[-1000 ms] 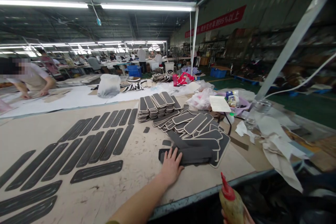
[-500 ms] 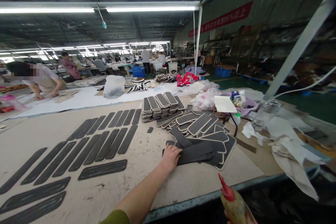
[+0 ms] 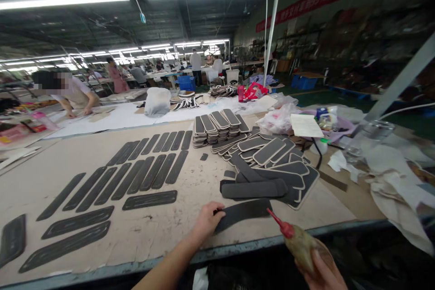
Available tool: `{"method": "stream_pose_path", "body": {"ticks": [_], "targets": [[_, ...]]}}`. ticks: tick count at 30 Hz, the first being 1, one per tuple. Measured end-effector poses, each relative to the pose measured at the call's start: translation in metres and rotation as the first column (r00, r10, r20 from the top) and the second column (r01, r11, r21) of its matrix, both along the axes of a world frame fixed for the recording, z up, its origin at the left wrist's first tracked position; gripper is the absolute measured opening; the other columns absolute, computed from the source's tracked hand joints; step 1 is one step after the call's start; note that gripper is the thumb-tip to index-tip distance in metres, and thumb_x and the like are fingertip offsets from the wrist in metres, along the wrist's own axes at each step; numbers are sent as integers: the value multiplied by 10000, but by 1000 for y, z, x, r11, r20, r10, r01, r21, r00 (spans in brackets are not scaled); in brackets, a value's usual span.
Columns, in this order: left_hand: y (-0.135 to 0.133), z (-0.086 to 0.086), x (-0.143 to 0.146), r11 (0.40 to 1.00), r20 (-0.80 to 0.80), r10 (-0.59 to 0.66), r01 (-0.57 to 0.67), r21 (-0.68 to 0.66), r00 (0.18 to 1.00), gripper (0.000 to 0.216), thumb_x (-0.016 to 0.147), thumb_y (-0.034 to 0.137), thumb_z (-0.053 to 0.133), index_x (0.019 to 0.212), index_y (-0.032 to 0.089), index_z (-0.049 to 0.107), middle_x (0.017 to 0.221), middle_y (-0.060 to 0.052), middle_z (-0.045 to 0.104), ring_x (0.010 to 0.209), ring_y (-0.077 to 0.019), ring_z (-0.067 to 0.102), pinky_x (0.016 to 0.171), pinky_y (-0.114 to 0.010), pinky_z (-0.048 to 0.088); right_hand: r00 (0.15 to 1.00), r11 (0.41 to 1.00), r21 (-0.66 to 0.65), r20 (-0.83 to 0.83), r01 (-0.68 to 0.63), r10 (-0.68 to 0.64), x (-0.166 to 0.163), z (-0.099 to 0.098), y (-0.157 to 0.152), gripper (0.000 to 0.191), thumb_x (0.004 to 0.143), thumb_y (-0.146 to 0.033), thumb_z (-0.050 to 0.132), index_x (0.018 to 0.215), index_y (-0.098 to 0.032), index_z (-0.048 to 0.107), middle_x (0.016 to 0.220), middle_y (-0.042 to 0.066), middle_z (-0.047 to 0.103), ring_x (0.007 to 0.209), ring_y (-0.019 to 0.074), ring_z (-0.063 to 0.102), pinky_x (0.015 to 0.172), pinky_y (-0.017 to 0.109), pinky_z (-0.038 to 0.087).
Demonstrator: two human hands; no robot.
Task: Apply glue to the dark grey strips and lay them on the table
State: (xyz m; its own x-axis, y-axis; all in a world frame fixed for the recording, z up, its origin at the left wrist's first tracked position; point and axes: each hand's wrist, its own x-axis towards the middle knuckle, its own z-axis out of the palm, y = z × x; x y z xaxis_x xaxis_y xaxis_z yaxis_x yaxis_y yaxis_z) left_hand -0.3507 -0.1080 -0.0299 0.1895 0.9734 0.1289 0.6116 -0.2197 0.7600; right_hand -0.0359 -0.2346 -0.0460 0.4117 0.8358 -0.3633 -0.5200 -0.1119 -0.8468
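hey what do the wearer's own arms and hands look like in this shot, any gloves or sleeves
Both hands are bare, with no gloves, rings or watch visible. The left hand shows on a long bare forearm that runs in from the bottom edge; no sleeve is in view on it. Of the right hand only the fingers and part of the back show at the bottom edge, so its wrist and any sleeve cannot be seen.

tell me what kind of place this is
Probably a factory floor, perhaps for shoe or padded parts. Long worktables carry rows of dark cut strips and stacked pads. Other workers bend over tables behind, and the right hand holds a red-tipped squeeze bottle.
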Motion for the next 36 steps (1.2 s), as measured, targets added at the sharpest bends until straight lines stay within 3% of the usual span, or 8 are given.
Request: {"method": "stream_pose_path", "body": {"ticks": [3,5,9,11,14,18,25,36], "targets": [[-19,-9,-15,997,-62,18,-14,71,998,282,794,216,611,1060,174,695,1131,-112,652,1052,-254,607,953,-401,490,977,999,53,212,-6,-5,-27,19,5,547,662,-521,808,1081,-275,558,1007,17,640,921,229,604,736,271,537],[-30,-13,-27,986,-141,5,19,167,990,287,824,206,589,1095,176,679,1176,-125,617,1091,-258,578,971,-416,479,903,996,76,429,-36,-1,-38,26,6,505,725,-509,764,1095,-251,535,983,24,632,883,217,598,752,285,517],[-48,-20,-46,940,-253,-151,218,263,956,227,886,202,550,1073,194,679,1098,-104,636,1022,-229,580,912,-402,510,570,962,222,816,-159,-94,-52,33,8,345,812,-450,690,1034,-217,567,1022,56,586,932,244,572,819,356,475],[-53,-24,-50,915,-275,-207,286,286,939,228,909,197,528,1086,190,672,1097,-103,638,1025,-224,568,920,-405,503,402,916,287,902,-280,-160,-60,35,13,234,854,-387,657,994,-217,574,1011,56,567,945,237,558,828,356,461],[-55,-26,-49,905,-263,-227,303,299,938,222,924,182,509,1079,180,667,1076,-94,645,1012,-212,559,930,-388,491,266,846,309,941,-435,-207,-76,35,21,131,900,-292,607,992,-213,558,976,56,557,919,215,554,799,336,466],[-54,-27,-47,906,-222,-220,284,315,950,208,931,160,485,1016,170,674,1026,-83,651,961,-196,568,889,-356,496,228,792,295,953,-535,-201,-97,31,31,106,919,-217,561,1021,-198,543,998,78,536,939,219,544,804,351,474],[-55,-26,-48,894,-211,-247,306,328,946,225,922,122,450,989,163,661,997,-78,653,955,-198,575,864,-350,493,219,746,258,964,-614,-153,-122,31,40,111,911,-141,516,1008,-194,526,965,80,513,900,226,526,775,382,481],[-55,-26,-46,889,-216,-213,280,363,953,204,932,155,470,991,170,665,938,-76,665,952,-195,577,874,-361,512,147,712,248,968,-657,-202,-124,33,48,153,887,-68,512,998,-174,528,938,85,503,845,223,496,738,400,473]]}}
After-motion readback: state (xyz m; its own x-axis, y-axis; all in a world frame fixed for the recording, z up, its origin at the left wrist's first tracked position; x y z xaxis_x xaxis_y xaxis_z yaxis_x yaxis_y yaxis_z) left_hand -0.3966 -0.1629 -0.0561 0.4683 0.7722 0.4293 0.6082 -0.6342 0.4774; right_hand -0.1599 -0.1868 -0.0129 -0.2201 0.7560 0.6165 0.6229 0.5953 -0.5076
